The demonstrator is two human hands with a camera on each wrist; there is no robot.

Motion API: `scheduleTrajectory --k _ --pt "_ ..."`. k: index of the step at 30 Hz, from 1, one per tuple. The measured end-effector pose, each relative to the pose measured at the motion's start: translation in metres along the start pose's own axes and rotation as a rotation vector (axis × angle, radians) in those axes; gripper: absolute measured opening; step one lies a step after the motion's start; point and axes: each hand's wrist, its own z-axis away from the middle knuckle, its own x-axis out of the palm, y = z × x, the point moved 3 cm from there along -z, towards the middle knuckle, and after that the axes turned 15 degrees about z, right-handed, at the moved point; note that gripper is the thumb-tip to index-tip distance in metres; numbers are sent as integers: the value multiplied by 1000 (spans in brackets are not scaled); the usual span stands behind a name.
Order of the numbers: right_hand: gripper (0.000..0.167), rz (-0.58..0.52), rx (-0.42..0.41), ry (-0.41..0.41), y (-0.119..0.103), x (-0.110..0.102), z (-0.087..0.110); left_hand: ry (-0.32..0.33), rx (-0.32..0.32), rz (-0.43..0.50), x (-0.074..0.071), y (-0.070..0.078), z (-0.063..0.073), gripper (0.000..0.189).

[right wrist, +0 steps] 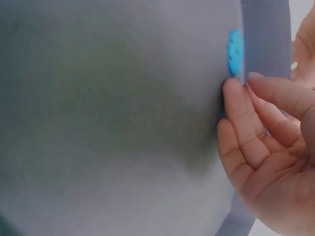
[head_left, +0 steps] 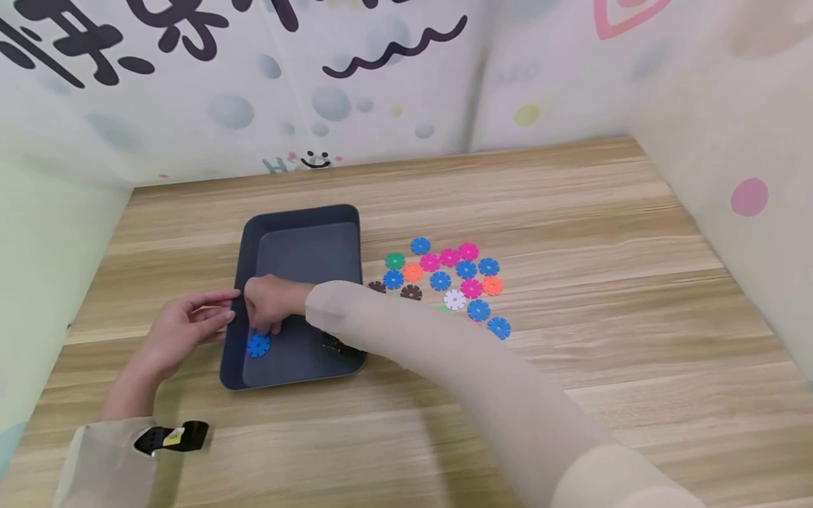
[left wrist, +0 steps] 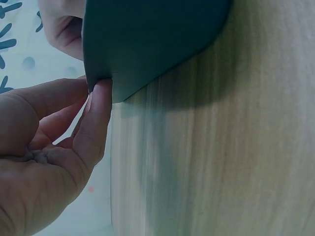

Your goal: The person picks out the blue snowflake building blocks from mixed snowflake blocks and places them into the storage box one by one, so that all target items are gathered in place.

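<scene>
A dark grey rectangular tray (head_left: 305, 377) lies on the wooden table. My left hand (head_left: 184, 330) pinches its left wall; in the left wrist view the thumb (left wrist: 96, 120) lies against the outside. Inside, by that same wall, is my right hand (head_left: 273, 300), fingertips down near the floor. A blue notched snowflake disc (head_left: 258, 346) is right by those fingertips. From the right wrist, the disc (right wrist: 235, 51) appears just beyond the bent fingers (right wrist: 241, 113), and nothing shows between thumb and fingers.
Right of the tray several loose discs are scattered, among them a green one (head_left: 395, 260), an orange one (head_left: 492, 286) and a white one (head_left: 454, 300). My right sleeve (head_left: 432, 346) crosses the tray's right rim and hides some. Printed walls (head_left: 406, 99) border the table.
</scene>
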Motion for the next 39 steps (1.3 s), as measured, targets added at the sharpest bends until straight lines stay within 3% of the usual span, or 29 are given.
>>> scheduleTrajectory --k 11,20,28,39 --pt "7 27 -139 86 9 -33 41 -4 16 -9 1 1 1 47" --pt "15 87 -216 213 35 -59 97 6 26 -18 1 0 2 46" --pt "15 5 -141 279 81 -62 149 4 26 -14 1 0 1 47" --pt "18 -53 -17 331 146 -42 210 0 31 -17 1 0 2 47"
